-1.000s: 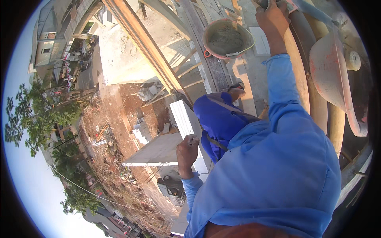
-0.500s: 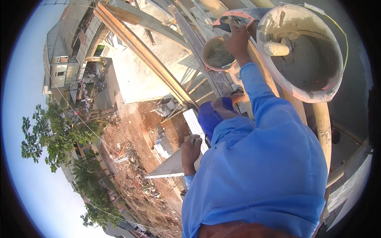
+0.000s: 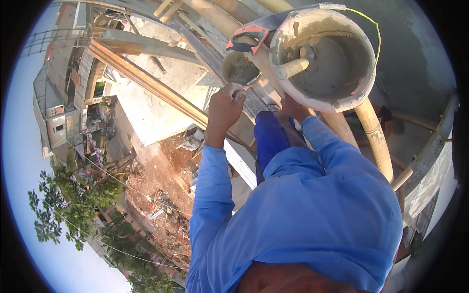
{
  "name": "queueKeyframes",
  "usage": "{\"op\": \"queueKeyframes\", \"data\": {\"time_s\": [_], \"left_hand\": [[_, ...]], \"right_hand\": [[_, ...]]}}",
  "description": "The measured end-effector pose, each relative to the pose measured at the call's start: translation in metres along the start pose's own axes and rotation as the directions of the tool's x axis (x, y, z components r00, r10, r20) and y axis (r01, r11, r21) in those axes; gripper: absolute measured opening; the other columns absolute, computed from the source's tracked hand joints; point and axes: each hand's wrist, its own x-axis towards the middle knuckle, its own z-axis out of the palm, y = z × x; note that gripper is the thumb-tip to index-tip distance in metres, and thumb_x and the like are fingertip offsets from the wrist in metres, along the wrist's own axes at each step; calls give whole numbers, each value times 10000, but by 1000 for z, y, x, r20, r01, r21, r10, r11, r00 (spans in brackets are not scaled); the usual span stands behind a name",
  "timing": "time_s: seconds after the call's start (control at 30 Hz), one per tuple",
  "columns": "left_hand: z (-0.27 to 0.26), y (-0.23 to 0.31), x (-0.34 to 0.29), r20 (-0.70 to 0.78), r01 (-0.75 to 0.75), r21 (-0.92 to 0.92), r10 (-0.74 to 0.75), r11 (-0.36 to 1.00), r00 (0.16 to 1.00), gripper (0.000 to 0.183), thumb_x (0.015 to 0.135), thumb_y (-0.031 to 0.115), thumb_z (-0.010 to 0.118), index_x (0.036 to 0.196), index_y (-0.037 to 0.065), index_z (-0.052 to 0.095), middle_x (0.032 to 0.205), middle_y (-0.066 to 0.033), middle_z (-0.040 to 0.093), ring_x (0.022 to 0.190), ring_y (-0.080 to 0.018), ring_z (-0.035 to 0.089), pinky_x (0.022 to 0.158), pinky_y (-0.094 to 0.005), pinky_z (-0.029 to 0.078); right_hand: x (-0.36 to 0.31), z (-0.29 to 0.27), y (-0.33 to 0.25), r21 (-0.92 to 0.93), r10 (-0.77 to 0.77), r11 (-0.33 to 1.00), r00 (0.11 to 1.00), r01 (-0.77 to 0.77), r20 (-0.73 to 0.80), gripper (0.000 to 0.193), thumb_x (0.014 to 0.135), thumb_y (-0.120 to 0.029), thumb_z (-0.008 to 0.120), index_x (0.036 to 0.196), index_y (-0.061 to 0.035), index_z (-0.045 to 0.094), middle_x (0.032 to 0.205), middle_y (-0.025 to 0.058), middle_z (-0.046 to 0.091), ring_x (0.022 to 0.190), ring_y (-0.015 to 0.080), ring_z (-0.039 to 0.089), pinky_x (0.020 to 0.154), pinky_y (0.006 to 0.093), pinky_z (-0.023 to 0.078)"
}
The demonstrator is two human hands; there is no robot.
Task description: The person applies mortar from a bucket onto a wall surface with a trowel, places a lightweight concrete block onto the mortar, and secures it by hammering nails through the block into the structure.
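My left hand is raised just below the rim of a small bucket. Its fingers are curled together, and what they hold, if anything, is too small to name. My right hand reaches in by my knee, below a large pale bucket, with its fingers mostly hidden. Grey wet mortar fills part of that bucket, and a tool with a thick wooden handle rests in it. Beside the bucket lies a handsaw with an orange-and-black handle.
I am high up on bamboo poles and planks. Long timber beams slant across on the left. Far below lies reddish ground with rubble. A thin cord crosses the left side, near trees.
My left hand has risen from low at my side to the small bucket. My right hand has left the saw handle and drawn back toward my knee. The view has shifted.
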Motion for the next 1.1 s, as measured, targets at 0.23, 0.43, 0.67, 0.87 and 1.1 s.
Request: {"op": "queueKeyframes", "data": {"time_s": [0.23,0.43,0.67,0.87,1.1], "left_hand": [[80,-56,157,1,-205,554,246,807,969,291,796,280,654,988,62,669,985,-130,673,997,-272,603,867,-431,451],[111,-42,192,147,-307,568,272,764,951,336,820,361,577,965,68,655,1032,-120,629,1065,-289,547,901,-486,392],[86,-83,231,240,-327,563,228,759,944,263,797,282,569,852,34,639,884,-149,653,912,-297,615,859,-485,400],[5,-134,337,-67,-60,694,147,718,987,314,801,304,543,926,27,621,920,-180,665,922,-328,630,834,-512,409],[-35,-179,469,-112,42,766,69,641,991,437,854,350,505,1140,26,575,1121,-194,634,1071,-354,579,916,-522,423]], "right_hand": [[2,8,4,58,19,998,999,-22,46,700,783,-209,642,1407,-62,361,1348,265,432,1251,419,421,1038,496,350],[-10,-2,27,109,126,985,989,-135,79,690,781,-210,641,1398,-58,372,1335,261,437,1240,417,428,1030,494,356],[-31,-8,41,142,213,964,972,-226,98,679,780,-212,641,1388,-54,384,1319,257,443,1227,414,436,1021,492,363],[-36,-15,43,139,263,953,963,-269,63,670,779,-213,640,1380,-50,395,1305,253,449,1216,412,442,1013,490,370],[-9,-5,24,130,314,941,949,-313,15,659,777,-214,640,1370,-46,408,1289,249,455,1204,409,450,1004,487,377]]}}
